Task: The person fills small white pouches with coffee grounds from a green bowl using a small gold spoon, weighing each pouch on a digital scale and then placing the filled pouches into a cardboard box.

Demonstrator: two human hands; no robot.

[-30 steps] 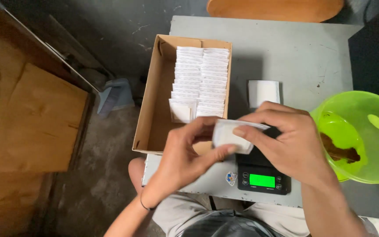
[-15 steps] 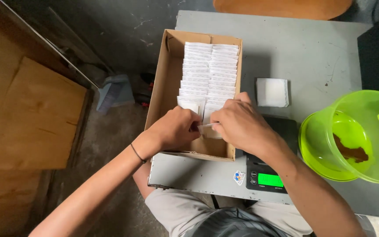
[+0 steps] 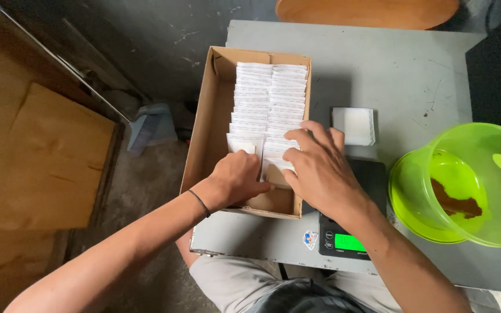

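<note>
An open cardboard box (image 3: 204, 124) on the grey table holds two rows of several white packets (image 3: 271, 95) standing on edge. Both my hands are inside its near end. My left hand (image 3: 240, 177) presses against the front packet of the left row. My right hand (image 3: 320, 165) lies with fingers spread over the front of the right row, touching a white packet (image 3: 278, 166) there. Neither hand lifts anything clear of the box.
A small stack of white packets (image 3: 355, 124) lies on the grey table (image 3: 401, 69) right of the box. A black scale (image 3: 349, 240) with a lit green display sits under my right forearm. A green plastic bowl (image 3: 471, 185) with brown powder stands at the right.
A second ago both hands held a white packet above the scale. They moved left into the box and set the packet at the front of the rows.
</note>
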